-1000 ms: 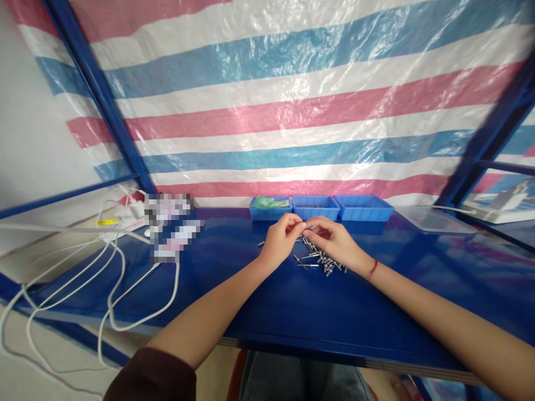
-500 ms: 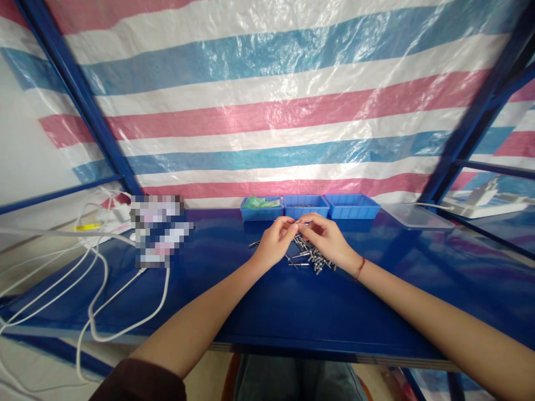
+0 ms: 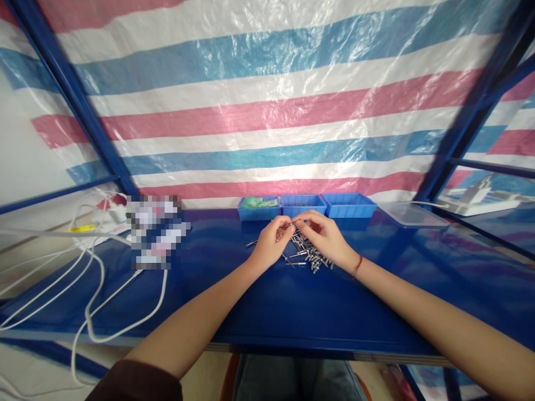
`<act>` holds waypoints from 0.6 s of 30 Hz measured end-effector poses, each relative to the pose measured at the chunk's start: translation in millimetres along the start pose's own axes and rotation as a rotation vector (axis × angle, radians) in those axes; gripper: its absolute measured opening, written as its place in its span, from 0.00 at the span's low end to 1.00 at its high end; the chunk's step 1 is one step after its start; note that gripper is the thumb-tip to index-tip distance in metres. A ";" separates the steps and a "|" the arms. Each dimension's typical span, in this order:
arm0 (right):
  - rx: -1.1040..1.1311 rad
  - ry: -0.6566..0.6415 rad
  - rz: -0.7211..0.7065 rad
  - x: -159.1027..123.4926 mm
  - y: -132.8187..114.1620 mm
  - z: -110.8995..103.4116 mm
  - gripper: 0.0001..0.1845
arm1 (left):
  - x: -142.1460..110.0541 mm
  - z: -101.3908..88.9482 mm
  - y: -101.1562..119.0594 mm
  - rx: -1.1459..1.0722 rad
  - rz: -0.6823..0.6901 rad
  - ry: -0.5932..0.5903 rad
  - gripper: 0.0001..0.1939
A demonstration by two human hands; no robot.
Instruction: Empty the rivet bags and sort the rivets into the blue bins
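Observation:
Over a loose pile of silver blind rivets [image 3: 314, 257] my two hands meet, fingertips almost touching. My left hand [image 3: 272, 238] is closed in a pinch, thumb against forefinger. Opposite it, my right hand [image 3: 321, 234] pinches as well, wearing a thin red cord at the wrist. Between the fingertips a small glint of metal shows, which looks like a blind rivet; the fingers cover most of it. A few rivets lie apart from the pile, one left of my left hand and some under it.
Three blue bins stand along the back: the left bin [image 3: 259, 214] holds green packets, the middle bin [image 3: 301, 198] small metal parts, beside the right bin [image 3: 349, 210]. A clear lid [image 3: 412, 216] lies right. White cables [image 3: 98, 289] and a power strip [image 3: 480, 205] flank the desk.
The whole view has shifted slightly, so things appear a little further left. My hands keep the same pinch above the pile, with only small finger movement.

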State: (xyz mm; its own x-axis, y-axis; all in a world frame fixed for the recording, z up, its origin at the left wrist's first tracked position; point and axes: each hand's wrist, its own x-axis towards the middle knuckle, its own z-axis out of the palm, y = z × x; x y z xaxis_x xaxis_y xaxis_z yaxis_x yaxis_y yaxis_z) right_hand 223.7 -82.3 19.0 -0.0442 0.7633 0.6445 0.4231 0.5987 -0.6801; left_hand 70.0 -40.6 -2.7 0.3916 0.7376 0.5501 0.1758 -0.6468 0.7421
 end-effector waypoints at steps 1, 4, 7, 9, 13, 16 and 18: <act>-0.005 0.001 -0.001 0.2 0.2 -0.5 0.11 | -0.1 -0.1 0.8 0.010 0.011 0.011 0.07; -0.027 0.013 -0.019 0.3 1.2 -0.6 0.10 | -0.8 -1.2 2.9 0.038 0.042 0.052 0.07; -0.005 -0.040 0.007 0.9 5.7 0.4 0.11 | -1.7 -2.2 3.7 0.055 0.059 0.069 0.09; 0.032 -0.059 0.088 3.6 13.2 -2.1 0.13 | -2.2 -2.7 2.8 0.083 0.073 0.064 0.12; -0.047 0.214 0.293 17.3 40.9 -25.1 0.15 | -3.3 -3.7 0.3 0.214 0.122 -0.045 0.19; -0.243 0.420 0.424 30.2 65.8 -51.4 0.15 | -5.9 -4.2 2.1 0.349 0.192 -0.183 0.14; -0.389 0.507 0.483 36.3 81.1 -66.0 0.14 | -8.6 -3.9 5.3 0.438 0.221 -0.259 0.12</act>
State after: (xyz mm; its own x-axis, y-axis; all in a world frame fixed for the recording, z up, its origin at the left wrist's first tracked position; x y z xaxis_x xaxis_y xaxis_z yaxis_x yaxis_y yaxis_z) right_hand 316.1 -22.0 10.4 0.6014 0.6575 0.4540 0.5799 0.0316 -0.8141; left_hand 64.0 -49.6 -2.0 0.6610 0.5395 0.5216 0.4023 -0.8415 0.3606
